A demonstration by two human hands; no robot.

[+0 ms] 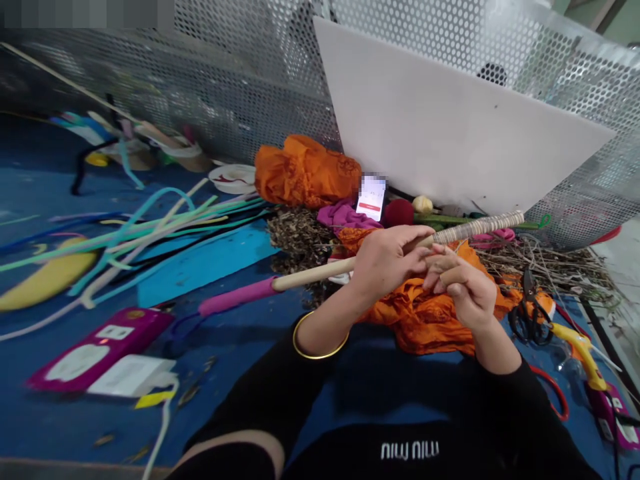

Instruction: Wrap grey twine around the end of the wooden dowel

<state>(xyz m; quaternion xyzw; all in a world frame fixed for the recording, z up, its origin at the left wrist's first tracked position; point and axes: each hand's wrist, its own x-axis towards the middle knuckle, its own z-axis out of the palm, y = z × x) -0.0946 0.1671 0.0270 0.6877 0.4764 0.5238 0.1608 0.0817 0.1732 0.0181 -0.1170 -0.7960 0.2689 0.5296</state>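
Observation:
A long wooden stick (320, 271) lies slantwise across the middle of the view. Pink wrapping (240, 295) covers its lower left end, and thin, pale cord (480, 227) is wound in tight coils around its upper right part. My left hand (387, 261) is closed around the stick just left of the coils. Right below the coils, my right hand (465, 283) has its fingers curled and pressed together near the left fingertips; what it pinches, if anything, is too small to make out. Crumpled orange cloth (420, 320) lies under both hands.
Black-handled cutters (530, 313) and a yellow glue gun (583, 350) lie at right. Dry twigs (555, 263) and a lit phone (371, 198) are behind the hands. Leftward are coloured pipe cleaners (150, 237) and a purple power strip (107, 347). A white board (450, 120) leans behind.

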